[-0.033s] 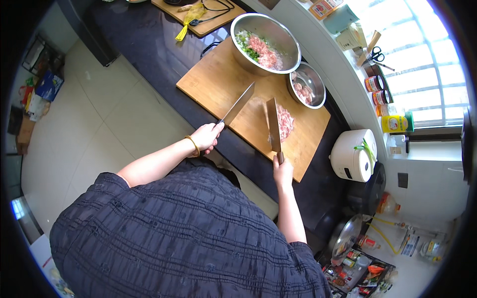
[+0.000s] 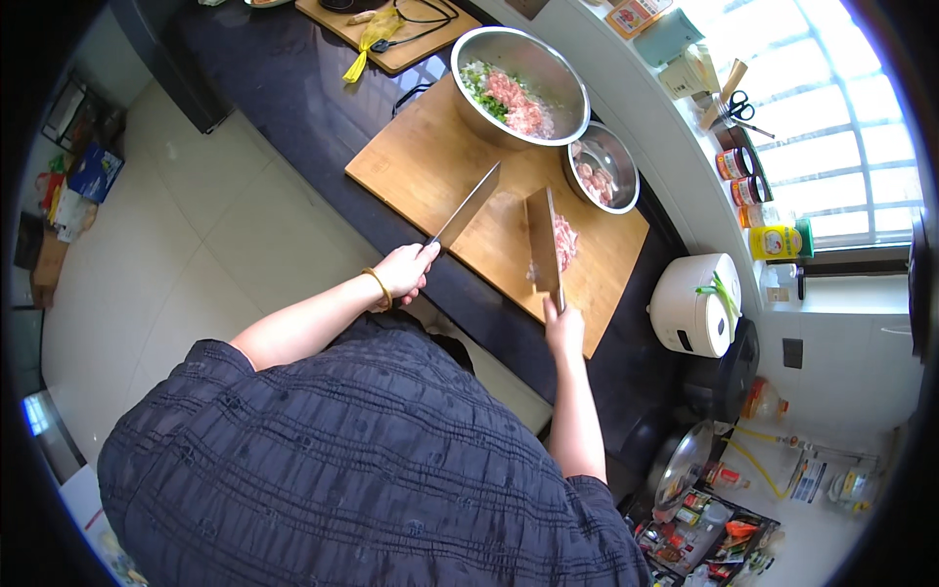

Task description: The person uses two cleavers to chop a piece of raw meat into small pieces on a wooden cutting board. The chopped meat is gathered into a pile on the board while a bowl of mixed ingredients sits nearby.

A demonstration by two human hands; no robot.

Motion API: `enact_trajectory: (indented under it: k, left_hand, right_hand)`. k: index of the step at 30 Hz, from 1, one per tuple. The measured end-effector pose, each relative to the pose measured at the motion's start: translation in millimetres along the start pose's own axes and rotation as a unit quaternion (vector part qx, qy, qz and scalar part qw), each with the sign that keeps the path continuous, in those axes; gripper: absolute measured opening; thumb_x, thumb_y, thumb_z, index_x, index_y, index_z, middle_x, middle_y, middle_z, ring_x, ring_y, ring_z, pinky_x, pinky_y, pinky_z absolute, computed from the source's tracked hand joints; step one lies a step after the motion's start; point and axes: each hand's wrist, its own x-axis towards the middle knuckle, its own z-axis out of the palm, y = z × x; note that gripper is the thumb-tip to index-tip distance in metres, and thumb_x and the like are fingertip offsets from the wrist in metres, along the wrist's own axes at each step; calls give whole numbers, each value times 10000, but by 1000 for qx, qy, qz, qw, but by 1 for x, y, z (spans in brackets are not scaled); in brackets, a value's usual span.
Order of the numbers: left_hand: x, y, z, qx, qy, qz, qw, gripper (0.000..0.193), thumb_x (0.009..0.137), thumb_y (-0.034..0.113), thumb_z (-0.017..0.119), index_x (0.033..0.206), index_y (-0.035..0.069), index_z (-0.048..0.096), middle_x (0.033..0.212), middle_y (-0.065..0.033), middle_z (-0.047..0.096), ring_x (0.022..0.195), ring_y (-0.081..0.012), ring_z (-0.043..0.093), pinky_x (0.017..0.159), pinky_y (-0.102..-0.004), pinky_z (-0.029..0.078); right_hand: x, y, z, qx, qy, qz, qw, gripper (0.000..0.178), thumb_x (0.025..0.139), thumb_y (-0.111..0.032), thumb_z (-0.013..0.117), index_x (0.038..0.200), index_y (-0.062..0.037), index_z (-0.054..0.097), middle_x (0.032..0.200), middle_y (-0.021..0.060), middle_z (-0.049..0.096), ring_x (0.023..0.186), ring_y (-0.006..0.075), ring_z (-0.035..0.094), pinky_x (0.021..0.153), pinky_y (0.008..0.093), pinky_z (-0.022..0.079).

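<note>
A: In the head view, taking the middle of the wooden board [image 2: 411,147] as the clock's centre, what are the containers?

B: 2 steel bowls. The large bowl [image 2: 559,83], at 12 o'clock, holds chopped greens [image 2: 476,80] towards its 9 o'clock side and pink minced meat [image 2: 518,103]. The small bowl [image 2: 620,159], just beside it at 2 o'clock, holds pale pink meat pieces [image 2: 594,181]. At 4 o'clock, off the board, a white rice cooker [image 2: 680,303] has a green stalk [image 2: 722,293] on its lid.

A: And the hands?

B: The left hand [image 2: 409,272], at 8 o'clock, is closed tight around the handle of the left cleaver [image 2: 468,207]. The right hand [image 2: 563,333], at 5 o'clock, grips the handle of the right cleaver [image 2: 542,233].

A: Where do the blades point?

B: The left one's long axis runs to about 1 o'clock, its blade over the board. The right one points just short of 12, beside chopped meat [image 2: 566,242] at 4 o'clock; I cannot tell whether its edge touches wood.

A: Any difference from the earlier frame?

B: The right blade shows more of its flat face and hides more meat; the right hand sits slightly further towards 3 o'clock. The left pair looks unchanged.
</note>
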Motion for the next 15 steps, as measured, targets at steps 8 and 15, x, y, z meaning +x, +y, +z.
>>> enact_trajectory:
  k: [8, 15]
  left_hand:
    - [-2, -1, 4, 15, 3, 4, 1000, 409, 906, 453, 355, 772, 68, 389, 543, -11, 395, 395, -90, 365, 343, -241, 355]
    - [-2, -1, 6, 25, 22, 4, 999, 412, 904, 460, 356, 773, 71, 390, 538, -11, 393, 399, -93, 368, 345, -244, 352]
  right_hand:
    - [-7, 2, 3, 1, 56, 5, 998, 363, 815, -335, 570, 870, 23, 600, 815, 244, 602, 825, 383, 586, 717, 410, 457]
    - [5, 1, -16, 92, -10, 16, 996, 376, 825, -340, 551, 845, 33, 593, 781, 248, 600, 797, 385, 593, 698, 417, 458]
